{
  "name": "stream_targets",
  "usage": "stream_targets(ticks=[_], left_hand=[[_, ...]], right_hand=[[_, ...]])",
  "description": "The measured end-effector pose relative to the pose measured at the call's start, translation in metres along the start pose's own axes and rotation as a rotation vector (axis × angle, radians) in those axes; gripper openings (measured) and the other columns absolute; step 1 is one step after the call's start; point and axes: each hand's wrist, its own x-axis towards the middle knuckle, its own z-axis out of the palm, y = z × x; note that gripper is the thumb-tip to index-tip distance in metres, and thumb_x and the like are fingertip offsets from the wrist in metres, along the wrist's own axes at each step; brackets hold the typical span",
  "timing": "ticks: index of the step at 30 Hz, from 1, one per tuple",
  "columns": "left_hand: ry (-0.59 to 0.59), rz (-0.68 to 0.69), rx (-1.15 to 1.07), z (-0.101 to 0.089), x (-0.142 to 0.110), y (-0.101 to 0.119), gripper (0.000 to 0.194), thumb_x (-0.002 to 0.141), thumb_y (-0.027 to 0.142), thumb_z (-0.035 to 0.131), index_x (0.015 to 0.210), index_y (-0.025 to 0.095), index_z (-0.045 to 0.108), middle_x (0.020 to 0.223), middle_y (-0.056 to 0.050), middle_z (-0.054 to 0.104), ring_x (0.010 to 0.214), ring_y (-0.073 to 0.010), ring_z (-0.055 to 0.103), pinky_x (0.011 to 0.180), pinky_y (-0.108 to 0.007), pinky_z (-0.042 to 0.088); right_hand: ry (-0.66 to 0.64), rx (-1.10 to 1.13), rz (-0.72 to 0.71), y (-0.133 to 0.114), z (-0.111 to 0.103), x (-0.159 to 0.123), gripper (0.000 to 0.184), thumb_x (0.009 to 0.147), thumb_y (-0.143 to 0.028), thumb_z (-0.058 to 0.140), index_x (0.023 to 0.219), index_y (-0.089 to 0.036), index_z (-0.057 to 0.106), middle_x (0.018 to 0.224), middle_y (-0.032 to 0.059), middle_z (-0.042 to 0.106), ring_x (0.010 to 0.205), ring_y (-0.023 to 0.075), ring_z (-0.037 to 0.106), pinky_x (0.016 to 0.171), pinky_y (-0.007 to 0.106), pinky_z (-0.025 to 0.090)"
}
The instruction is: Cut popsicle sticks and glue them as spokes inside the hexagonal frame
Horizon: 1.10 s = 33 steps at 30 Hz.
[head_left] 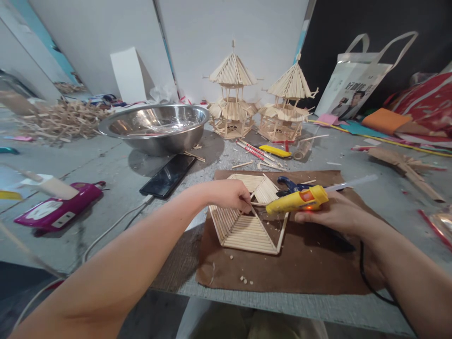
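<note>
A hexagonal panel of thin wooden sticks [249, 234] lies on a brown sheet [307, 268]. Several of its wedges are filled with sticks, while the right-hand wedge shows bare sheet. My left hand [233, 194] is over the panel's centre, fingertips pinched at the inner end of a rib; whatever they hold is too small to make out. In my right hand [328, 212] is a yellow glue gun [300, 200], its nozzle pointing left at the panel's middle and a clear glue stick [353, 183] jutting from its back. Blue-handled pliers [291, 184] lie just behind the gun.
Two stick pagodas [233, 103] stand at the back, near a steel basin [155, 127]. A phone [169, 175] and a purple power strip [60, 207] with cables lie left. A yellow cutter [275, 150] rests behind the sheet. Loose sticks [63, 117] are heaped far left; a white bag [356, 84] stands right.
</note>
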Motion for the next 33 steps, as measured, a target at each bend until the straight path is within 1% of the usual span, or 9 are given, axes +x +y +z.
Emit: stream_targets(ticks=[3,6,8,11,14,18,21,25,33], left_hand=[[0.085,-0.027,0.008,-0.003,-0.001,-0.002,0.023,0.069,0.032,0.046,0.075,0.016,0.061,0.066,0.002,0.059,0.059,-0.0074,0.047,0.053,-0.017,0.031],[0.206,-0.108,0.015,-0.006,0.000,-0.005,0.026,0.070,0.035,0.043,0.076,0.016,0.060,0.062,0.002,0.057,0.055,-0.0075,0.045,0.052,-0.018,0.031],[0.286,-0.155,0.026,-0.007,0.001,-0.009,0.028,0.070,0.036,0.042,0.077,0.016,0.060,0.063,0.001,0.058,0.055,-0.0082,0.046,0.052,-0.019,0.031],[0.412,-0.174,0.073,-0.008,0.004,-0.016,0.027,0.070,0.034,0.043,0.078,0.015,0.061,0.068,0.000,0.060,0.060,-0.0097,0.049,0.055,-0.020,0.033],[0.489,-0.194,0.113,-0.007,0.008,-0.024,0.027,0.070,0.034,0.042,0.078,0.017,0.061,0.073,-0.001,0.062,0.065,-0.0110,0.052,0.057,-0.020,0.035],[0.566,-0.285,0.203,-0.004,0.010,-0.036,0.028,0.070,0.038,0.040,0.079,0.021,0.061,0.077,-0.001,0.062,0.068,-0.0138,0.053,0.058,-0.023,0.036],[0.583,-0.355,0.266,-0.003,0.010,-0.043,0.027,0.070,0.038,0.039,0.079,0.024,0.060,0.078,-0.001,0.062,0.068,-0.0149,0.054,0.057,-0.024,0.036],[0.561,-0.421,0.305,-0.005,0.008,-0.049,0.026,0.069,0.037,0.039,0.077,0.024,0.060,0.079,-0.002,0.062,0.069,-0.0160,0.055,0.058,-0.025,0.037],[0.558,-0.462,0.322,-0.005,0.008,-0.056,0.028,0.070,0.039,0.038,0.076,0.023,0.060,0.081,-0.003,0.062,0.071,-0.0177,0.055,0.060,-0.027,0.040]], right_hand=[[0.160,-0.022,0.008,0.002,-0.003,0.002,0.032,0.058,-0.041,0.060,0.082,-0.019,0.061,0.076,0.0006,0.063,0.067,0.0165,0.058,0.060,0.026,0.047],[0.374,-0.094,0.120,0.007,-0.011,0.006,0.029,0.061,-0.046,0.056,0.060,-0.016,0.058,0.053,0.0001,0.059,0.050,0.0140,0.054,0.047,0.024,0.043],[0.459,-0.070,0.183,0.012,-0.017,0.008,0.034,0.063,-0.048,0.053,0.052,-0.016,0.052,0.041,-0.0010,0.052,0.040,0.0115,0.049,0.040,0.022,0.038],[0.521,0.122,0.173,0.022,-0.024,0.012,0.030,0.064,-0.045,0.054,0.061,-0.016,0.052,0.040,-0.0026,0.050,0.037,0.0087,0.045,0.036,0.019,0.034],[0.574,0.378,0.198,0.029,-0.025,0.016,0.027,0.059,-0.039,0.061,0.069,-0.016,0.052,0.043,-0.0050,0.049,0.036,0.0066,0.044,0.032,0.017,0.032],[0.642,0.659,0.178,0.035,-0.025,0.019,0.027,0.053,-0.029,0.067,0.071,-0.015,0.052,0.048,-0.0053,0.051,0.038,0.0058,0.046,0.036,0.017,0.039],[0.663,0.746,0.176,0.039,-0.029,0.022,0.023,0.055,-0.025,0.066,0.071,-0.015,0.053,0.049,-0.0042,0.052,0.039,0.0071,0.048,0.038,0.019,0.043],[0.763,0.825,0.280,0.048,-0.040,0.031,0.014,0.059,-0.017,0.060,0.070,-0.016,0.052,0.045,-0.0042,0.051,0.037,0.0088,0.049,0.035,0.020,0.043],[0.835,0.800,0.414,0.066,-0.068,0.064,0.002,0.071,-0.015,0.049,0.069,-0.015,0.049,0.043,-0.0021,0.052,0.037,0.0094,0.050,0.036,0.021,0.044]])
